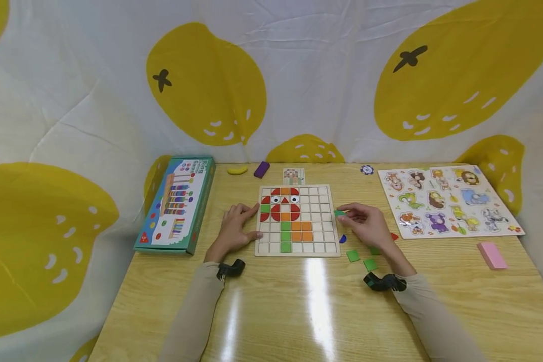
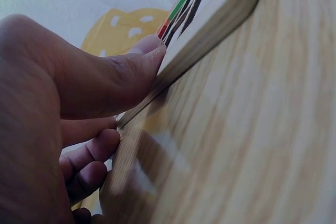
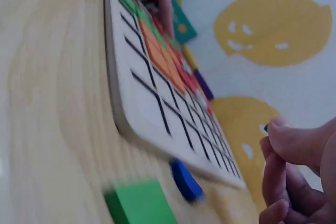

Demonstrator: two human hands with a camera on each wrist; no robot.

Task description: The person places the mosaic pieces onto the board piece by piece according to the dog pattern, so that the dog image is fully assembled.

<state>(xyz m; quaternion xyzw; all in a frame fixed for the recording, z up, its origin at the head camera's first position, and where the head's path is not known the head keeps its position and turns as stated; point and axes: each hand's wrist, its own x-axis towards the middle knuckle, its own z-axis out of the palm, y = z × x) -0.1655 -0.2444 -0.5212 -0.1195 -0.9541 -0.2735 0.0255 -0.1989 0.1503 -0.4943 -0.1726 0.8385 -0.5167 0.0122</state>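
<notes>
My right hand (image 1: pixel 366 221) pinches a green square tile (image 1: pixel 340 213) between thumb and fingertips, just off the right edge of the wooden grid board (image 1: pixel 317 246). Only a dark sliver of that tile shows in the right wrist view. At the board's left edge rests my left hand (image 1: pixel 237 226), thumb and index finger spread apart against the rim. Red, green, orange and eye-patterned tiles fill part of the grid, with a green column (image 1: pixel 285 236) and an orange block (image 1: pixel 301 231) low down. Near my right wrist lie loose green tiles (image 1: pixel 353 256) and a blue half-round piece (image 1: pixel 343 239).
A small pattern card (image 1: pixel 294 175) lies behind the board, near a purple block (image 1: pixel 262 170) and a yellow banana piece (image 1: pixel 237 171). On the left is a game box (image 1: pixel 176 206); on the right, an animal puzzle board (image 1: pixel 448 201) and a pink block (image 1: pixel 491 256).
</notes>
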